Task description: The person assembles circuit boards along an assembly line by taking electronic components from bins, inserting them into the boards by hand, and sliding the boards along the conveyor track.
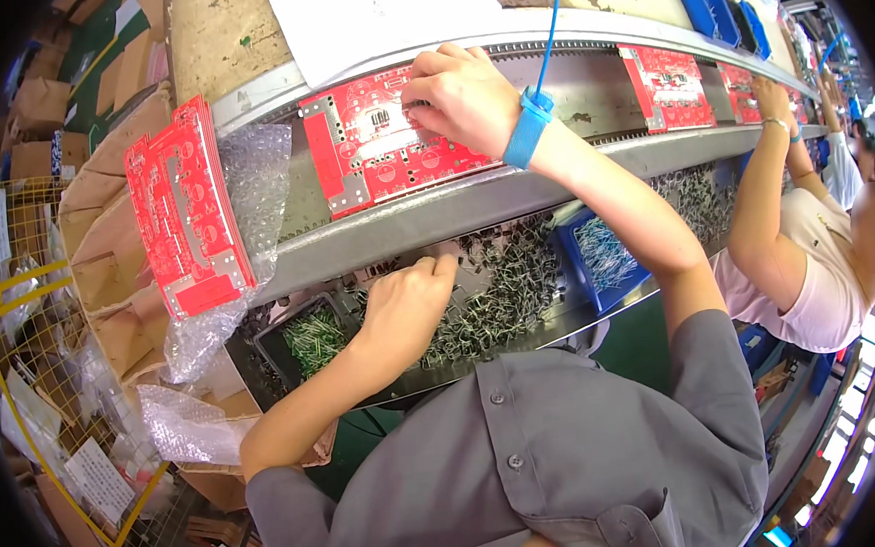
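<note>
While curling right hand (469, 99) over red circuit board (386, 161) on conveyor (587, 89), bending left hand (406, 303) inward above dark components (509, 299) in metal tray (470, 284). Cannot tell either grip. See green parts (313, 338) in 1 black bin (274, 357), blue-white parts (603, 250) in 1 blue bin (625, 295)

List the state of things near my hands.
Nearest red board: lying flat, partly covered
Right hand: over that board, grip unclear
Loose components: loosely heaped
Left hand: at those components, grip unclear
Blue bin: open, loaded
Dark bin: open, loaded
Wrist strap: fastened, corded
Bubble wrap: crumpled
</note>
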### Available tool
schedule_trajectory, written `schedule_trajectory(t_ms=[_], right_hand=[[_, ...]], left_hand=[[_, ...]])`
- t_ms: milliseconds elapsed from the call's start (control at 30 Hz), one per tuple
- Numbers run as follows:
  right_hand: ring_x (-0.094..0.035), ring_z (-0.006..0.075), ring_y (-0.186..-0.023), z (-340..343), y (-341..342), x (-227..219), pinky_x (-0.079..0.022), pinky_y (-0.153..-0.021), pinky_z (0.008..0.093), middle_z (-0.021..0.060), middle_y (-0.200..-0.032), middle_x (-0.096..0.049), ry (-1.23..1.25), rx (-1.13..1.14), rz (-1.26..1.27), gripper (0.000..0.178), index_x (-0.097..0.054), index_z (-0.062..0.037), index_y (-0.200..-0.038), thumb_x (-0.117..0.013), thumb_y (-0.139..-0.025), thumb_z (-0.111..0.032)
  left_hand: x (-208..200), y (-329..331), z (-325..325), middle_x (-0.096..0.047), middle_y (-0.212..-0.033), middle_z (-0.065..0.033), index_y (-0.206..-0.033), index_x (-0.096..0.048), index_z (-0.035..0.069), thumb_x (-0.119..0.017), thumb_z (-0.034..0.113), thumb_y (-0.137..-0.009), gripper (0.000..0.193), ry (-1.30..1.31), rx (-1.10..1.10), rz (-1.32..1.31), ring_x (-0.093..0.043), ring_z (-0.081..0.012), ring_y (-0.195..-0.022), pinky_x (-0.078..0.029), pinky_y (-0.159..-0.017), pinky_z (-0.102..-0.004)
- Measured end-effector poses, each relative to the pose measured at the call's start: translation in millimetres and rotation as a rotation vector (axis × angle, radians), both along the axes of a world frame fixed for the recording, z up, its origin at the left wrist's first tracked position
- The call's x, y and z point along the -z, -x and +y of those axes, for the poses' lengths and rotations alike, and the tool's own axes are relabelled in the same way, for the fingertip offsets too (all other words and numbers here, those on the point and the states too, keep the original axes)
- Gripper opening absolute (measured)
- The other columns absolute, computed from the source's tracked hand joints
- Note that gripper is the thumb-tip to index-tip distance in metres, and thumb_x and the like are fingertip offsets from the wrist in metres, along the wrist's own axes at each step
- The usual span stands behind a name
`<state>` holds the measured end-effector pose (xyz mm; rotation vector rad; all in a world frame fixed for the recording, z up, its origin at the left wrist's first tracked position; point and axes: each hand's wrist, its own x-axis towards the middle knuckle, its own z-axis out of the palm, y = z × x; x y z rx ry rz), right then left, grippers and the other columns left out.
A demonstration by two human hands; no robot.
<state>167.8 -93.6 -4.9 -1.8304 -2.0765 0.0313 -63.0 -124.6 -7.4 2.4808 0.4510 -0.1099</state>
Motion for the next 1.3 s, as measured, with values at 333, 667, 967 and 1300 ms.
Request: schedule_trajectory(t_ms=[333,667,967,1300], right_hand=[[-0.056,0.0262,-0.091,0,-3,2,-0.044,-0.079,0.0398,0.0040,-0.091,-0.063,0.100,0.060,0.145,0.014,-0.069,-0.0110,-0.086,-0.068,-0.074,-0.018],[-0.060,0.0302,-0.081,-82,-11,-52,-0.048,-0.071,0.0396,0.0117,-0.083,-0.062,0.096,0.068,0.228,0.015,-0.065,-0.0024,-0.086,-0.069,-0.074,-0.012],[-0.060,0.0291,-0.073,-242,-8,-29,-0.048,-0.063,0.0404,0.0092,-0.071,-0.054,0.662,0.348,-0.140,0.008,-0.061,-0.0072,-0.078,-0.064,-0.071,-0.005],[-0.058,0.0288,-0.074,-249,-15,-26,-0.048,-0.065,0.0388,0.0097,-0.073,-0.053,0.558,0.246,0.000,0.008,-0.059,-0.0063,-0.082,-0.057,-0.074,-0.006]], left_hand=[[-28,-6,50,-0.061,-0.078,-0.0155,-0.095,-0.058,0.003,-0.057,0.001,-0.086,0.009,0.253,-0.330,-0.385,-0.064,-0.0280,-0.070,-0.051,-0.062,-0.0357],[-1,-27,112,-0.070,-0.085,-0.0163,-0.107,-0.063,-0.006,-0.058,0.000,-0.087,0.021,0.525,-0.657,-0.431,-0.070,-0.0190,-0.076,-0.056,-0.066,-0.0263],[-8,-48,123,-0.067,-0.086,-0.0190,-0.098,-0.065,-0.004,-0.064,0.001,-0.078,0.021,0.039,-0.402,-0.352,-0.067,-0.0296,-0.079,-0.053,-0.072,-0.0359],[-5,-55,128,-0.064,-0.086,-0.0203,-0.092,-0.065,-0.005,-0.064,0.001,-0.076,0.017,-0.066,-0.315,-0.281,-0.064,-0.0346,-0.086,-0.050,-0.080,-0.0417]])
